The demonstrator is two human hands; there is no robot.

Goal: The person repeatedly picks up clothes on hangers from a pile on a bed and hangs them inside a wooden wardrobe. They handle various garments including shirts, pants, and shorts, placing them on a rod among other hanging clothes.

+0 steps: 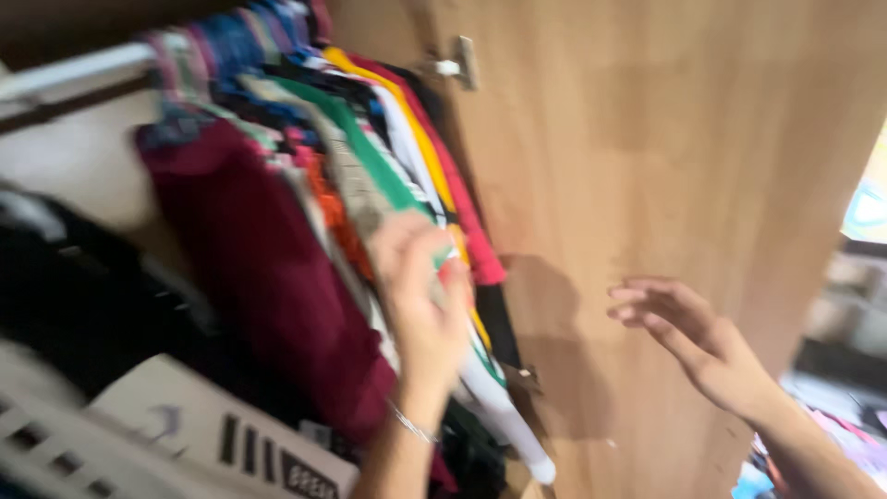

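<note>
A wardrobe with a wooden door (665, 185) holds hanging clothes (370, 166) packed tight on a rail (74, 69). The left hand (425, 296) presses into them, its grip blurred beyond telling. The right hand (693, 333) hovers released beside the door, touching nothing. A white basket (55, 444) is cut off below.

Motion blur smears the hanging clothes (370, 166), so single garments by the left hand (420, 296) run together. Its fingertips vanish among them. The right hand (698, 337) forearm is cut by the bottom edge.
</note>
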